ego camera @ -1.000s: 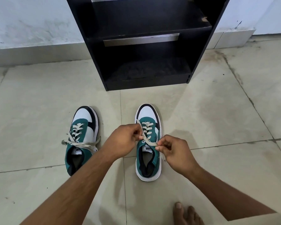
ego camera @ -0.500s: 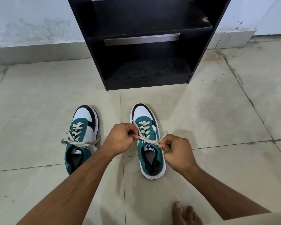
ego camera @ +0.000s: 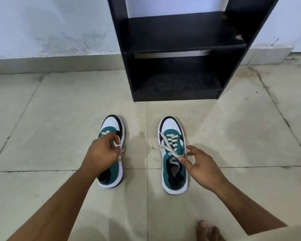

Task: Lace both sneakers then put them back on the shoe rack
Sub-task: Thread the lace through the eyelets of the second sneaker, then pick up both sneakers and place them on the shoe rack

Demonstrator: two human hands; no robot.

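Two green, white and black sneakers stand side by side on the tiled floor, toes toward the rack. My left hand (ego camera: 102,154) is over the left sneaker (ego camera: 112,126) and pinches its cream lace (ego camera: 122,152). My right hand (ego camera: 201,166) rests at the right sneaker (ego camera: 172,164), thumb and forefinger pinching the right end of its cream lace (ego camera: 169,147). That lace's other end lies loose on the floor to the left. The black shoe rack (ego camera: 179,49) stands just beyond, against the wall, its two visible shelves bare.
Beige floor tiles (ego camera: 59,119) stretch left and right of the sneakers. A white wall with a skirting (ego camera: 50,63) runs behind the rack. My bare toes (ego camera: 209,230) show at the bottom edge.
My left hand let go of the right sneaker's lace and moved left onto the left sneaker's lace. My right hand still holds the right lace end. The view tilted up.
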